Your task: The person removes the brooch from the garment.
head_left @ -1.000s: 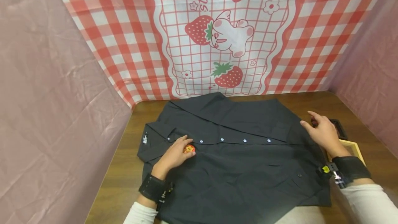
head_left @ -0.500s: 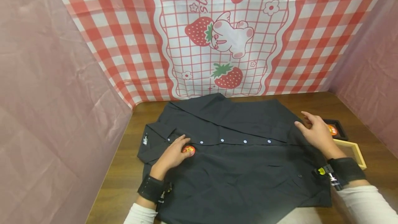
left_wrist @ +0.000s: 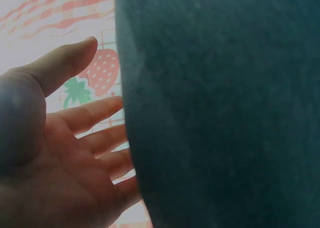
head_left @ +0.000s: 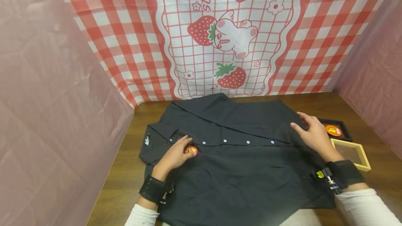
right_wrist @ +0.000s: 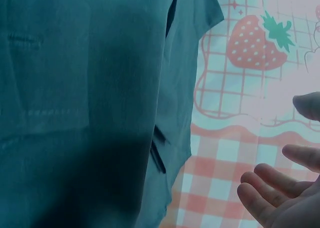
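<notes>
A dark button-up shirt (head_left: 245,177) lies spread over the table, its row of pale buttons running across it. My left hand (head_left: 176,154) is over the shirt near the collar, fingers extended, and its thumb overlaps the edge of a round red badge with a yellow figure (head_left: 190,150). The left wrist view has the left hand's thumb and fingers (left_wrist: 100,138) spread apart; no badge shows there. Over the sleeve at right is my right hand (head_left: 315,138), fingers loosely bent and holding nothing visible. Its fingers (right_wrist: 272,188) also appear parted in the right wrist view.
Right of the right hand, a black tray (head_left: 346,133) contains a round orange badge (head_left: 333,130). Nearer stands a light wooden frame-like tray (head_left: 361,152). A strawberry-print checked cloth (head_left: 292,65) hangs behind the wooden table (head_left: 119,173), with pink cloth at both sides.
My right hand has moved left, away from the trays, uncovering the orange badge and more of the wooden tray. The left hand has barely moved beside the red badge.
</notes>
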Demonstrator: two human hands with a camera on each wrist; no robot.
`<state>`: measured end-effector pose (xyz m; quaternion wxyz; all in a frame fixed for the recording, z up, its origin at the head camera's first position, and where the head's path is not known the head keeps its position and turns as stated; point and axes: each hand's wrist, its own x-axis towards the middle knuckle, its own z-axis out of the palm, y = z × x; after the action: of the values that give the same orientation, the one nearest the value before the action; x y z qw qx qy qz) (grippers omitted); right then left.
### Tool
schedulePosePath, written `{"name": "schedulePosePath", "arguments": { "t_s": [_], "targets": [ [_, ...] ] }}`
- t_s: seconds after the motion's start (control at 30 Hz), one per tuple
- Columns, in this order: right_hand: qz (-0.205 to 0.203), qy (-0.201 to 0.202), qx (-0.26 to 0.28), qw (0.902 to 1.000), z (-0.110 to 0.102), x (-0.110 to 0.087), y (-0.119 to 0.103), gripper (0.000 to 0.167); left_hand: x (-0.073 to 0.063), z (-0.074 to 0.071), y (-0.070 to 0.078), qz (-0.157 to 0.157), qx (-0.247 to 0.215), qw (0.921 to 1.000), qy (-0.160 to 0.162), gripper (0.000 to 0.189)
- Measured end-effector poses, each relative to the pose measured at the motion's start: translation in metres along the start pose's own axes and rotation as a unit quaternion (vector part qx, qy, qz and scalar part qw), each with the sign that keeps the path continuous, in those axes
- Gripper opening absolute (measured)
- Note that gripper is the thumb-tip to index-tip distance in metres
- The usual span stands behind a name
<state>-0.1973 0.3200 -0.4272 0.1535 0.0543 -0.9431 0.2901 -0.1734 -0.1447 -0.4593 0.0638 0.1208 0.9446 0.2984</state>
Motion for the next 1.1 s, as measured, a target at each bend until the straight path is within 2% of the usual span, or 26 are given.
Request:
{"name": "schedulePosePath", "arguments": {
  "t_s": [0.2, 0.77, 1.1],
  "targets": [
    [0.004, -0.01, 0.01, 0.9999, 0.005, -0.001, -0.009, 0.059, 0.001, 0.0, 0.0, -0.001, -0.001, 1.0, -0.001, 0.058],
    [-0.019, 0.001, 0.039, 0.999, 0.015, -0.006, -0.026, 0.056, 0.001, 0.002, 0.001, -0.014, -0.007, 0.9999, -0.006, 0.059],
    [-0.032, -0.019, 0.03, 0.9989, 0.022, -0.008, -0.035, 0.059, 0.001, 0.003, 0.001, -0.015, -0.012, 0.9996, -0.018, 0.057]
  ]
}}
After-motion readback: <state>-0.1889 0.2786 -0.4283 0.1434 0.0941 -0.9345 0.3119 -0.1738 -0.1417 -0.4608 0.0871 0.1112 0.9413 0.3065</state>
